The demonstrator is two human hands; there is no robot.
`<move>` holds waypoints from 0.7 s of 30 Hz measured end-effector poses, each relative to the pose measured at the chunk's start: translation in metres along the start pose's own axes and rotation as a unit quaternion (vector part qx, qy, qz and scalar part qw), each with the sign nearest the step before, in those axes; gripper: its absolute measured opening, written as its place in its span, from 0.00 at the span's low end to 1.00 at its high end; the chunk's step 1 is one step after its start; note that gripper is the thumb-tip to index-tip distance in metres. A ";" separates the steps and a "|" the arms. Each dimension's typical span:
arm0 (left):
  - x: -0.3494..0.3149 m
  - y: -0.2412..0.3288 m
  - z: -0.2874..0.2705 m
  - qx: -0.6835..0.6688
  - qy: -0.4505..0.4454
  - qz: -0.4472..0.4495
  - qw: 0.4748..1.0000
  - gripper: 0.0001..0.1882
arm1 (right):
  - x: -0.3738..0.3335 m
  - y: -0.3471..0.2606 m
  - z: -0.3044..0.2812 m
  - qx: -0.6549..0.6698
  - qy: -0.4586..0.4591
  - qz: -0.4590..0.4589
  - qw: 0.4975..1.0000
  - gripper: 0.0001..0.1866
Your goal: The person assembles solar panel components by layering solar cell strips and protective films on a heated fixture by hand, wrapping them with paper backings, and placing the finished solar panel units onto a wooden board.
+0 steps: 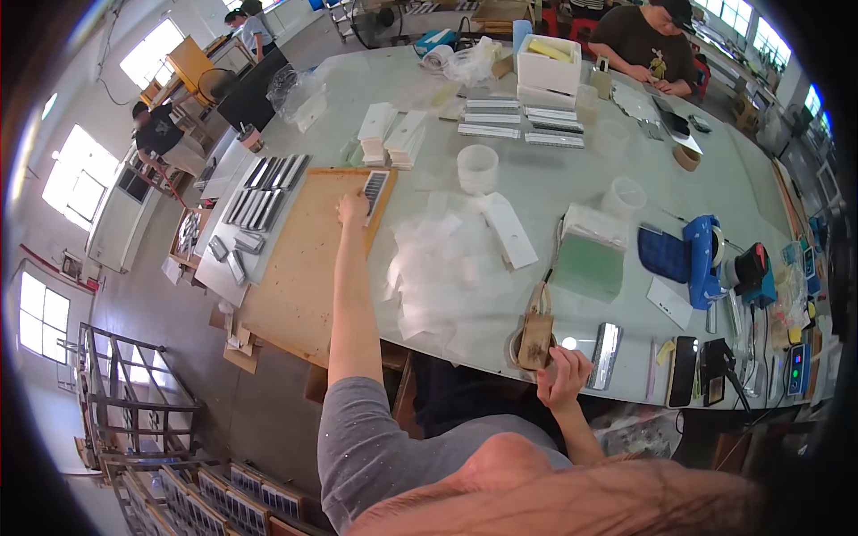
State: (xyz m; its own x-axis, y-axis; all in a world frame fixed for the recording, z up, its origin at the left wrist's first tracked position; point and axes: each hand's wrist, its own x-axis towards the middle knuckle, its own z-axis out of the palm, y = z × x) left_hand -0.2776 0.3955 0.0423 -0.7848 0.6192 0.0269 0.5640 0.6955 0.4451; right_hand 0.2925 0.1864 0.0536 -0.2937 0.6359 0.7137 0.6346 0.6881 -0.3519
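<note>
My left arm reaches out over a tan wooden board [299,241], and my left hand [353,207] is at its far right corner. Its fingers are closed on the near end of a small dark strip with a silver frame [375,185]. At the table's near edge is my right hand [565,375], fingers loosely bent and apart, with nothing seen in it. It is just right of a worn brown wooden block [536,341] with a handle. A silver metal bar [605,355] lies right of that hand.
Rows of dark metal bars [266,192] lie left of the board. Thin white sheets [433,268], a white carton [509,230] and a green-sided block [590,263] are mid-table. A blue tape dispenser [704,259] and a phone [683,371] are at right. A co-worker [645,49] sits opposite.
</note>
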 end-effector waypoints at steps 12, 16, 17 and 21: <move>-0.210 0.011 -0.093 0.013 -0.121 0.228 0.966 0.09 | 0.082 0.028 -0.011 -0.041 -0.069 0.076 0.994 0.14; -0.263 -0.050 -0.105 0.045 -0.151 0.280 0.947 0.12 | 0.115 0.068 0.001 -0.129 -0.107 0.071 0.983 0.18; -0.271 -0.062 -0.100 0.017 -0.089 0.340 0.936 0.12 | 0.119 0.079 0.005 -0.132 -0.108 0.070 0.983 0.18; -0.277 -0.074 -0.100 -0.026 -0.253 0.176 0.951 0.15 | 0.128 0.109 0.015 -0.128 -0.194 0.036 0.972 0.19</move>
State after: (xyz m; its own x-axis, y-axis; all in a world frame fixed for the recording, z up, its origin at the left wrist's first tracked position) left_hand -0.1279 0.1364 0.0917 -0.3172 0.9159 -0.2461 0.7452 0.4013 0.5326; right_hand 0.3134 0.3482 0.0970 -0.4579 0.7979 0.3921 0.8062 0.5585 -0.1952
